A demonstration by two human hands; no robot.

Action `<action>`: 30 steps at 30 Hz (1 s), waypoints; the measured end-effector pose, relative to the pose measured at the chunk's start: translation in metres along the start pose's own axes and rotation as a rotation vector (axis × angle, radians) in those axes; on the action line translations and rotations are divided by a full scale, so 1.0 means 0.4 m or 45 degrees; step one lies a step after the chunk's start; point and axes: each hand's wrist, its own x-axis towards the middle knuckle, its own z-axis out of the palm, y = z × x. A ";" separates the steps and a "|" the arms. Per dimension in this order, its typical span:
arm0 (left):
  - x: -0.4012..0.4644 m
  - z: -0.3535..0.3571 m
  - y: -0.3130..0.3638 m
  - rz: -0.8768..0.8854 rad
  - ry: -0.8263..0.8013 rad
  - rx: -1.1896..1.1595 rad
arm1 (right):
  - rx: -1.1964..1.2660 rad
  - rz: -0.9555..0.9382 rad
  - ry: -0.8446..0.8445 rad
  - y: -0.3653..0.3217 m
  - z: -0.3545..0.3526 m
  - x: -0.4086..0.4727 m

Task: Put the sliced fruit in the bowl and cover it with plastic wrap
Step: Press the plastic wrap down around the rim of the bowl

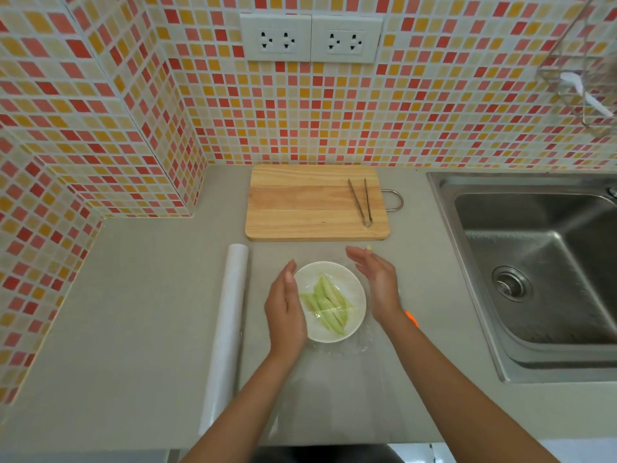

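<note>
- Head view, the only one given: a white bowl (pixel 330 301) is seen on the grey counter (pixel 133 312), just in front of the wooden cutting board (pixel 317 202).
- Pale green fruit slices (pixel 329 304) are piled inside the bowl, and a clear film of plastic wrap (pixel 347 389) is stretched over it. The film is pretty hard to make out; only glints and crinkles at the bowl's near edge and a faint sheet running toward the camera give it away.
- The left hand (pixel 286 309) is held flat and open against the bowl's left rim, fingers together, nothing gripped. Part of the rim is hidden behind it.
- The right hand (pixel 377 282) is also open and flat, just beside the bowl's right side. Whether it's actually touching the rim or the film can't be told.
- The hands are kept apart, with the bowl between them.
- A roll of plastic wrap (pixel 227 332) is laid on the counter left of the bowl, well clear of it.
- Metal tongs (pixel 361 203) are left lying on the board's right part.
- An orange thing (pixel 411 318) is mostly covered by the right wrist, so it can't be identified.
- The sink (pixel 534 262) is cut off at the right edge, and a wire rack (pixel 581 78) up there is blurred.
</note>
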 end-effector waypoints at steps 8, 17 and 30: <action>0.021 0.028 -0.012 -0.155 0.019 -0.202 | -0.078 0.239 -0.311 0.000 0.016 -0.002; 0.121 0.019 0.013 -0.122 -0.406 -0.086 | -0.324 0.133 -0.008 0.015 0.012 -0.008; 0.126 0.010 0.004 -0.157 -0.124 0.347 | -0.452 -0.066 -0.145 0.024 0.033 0.034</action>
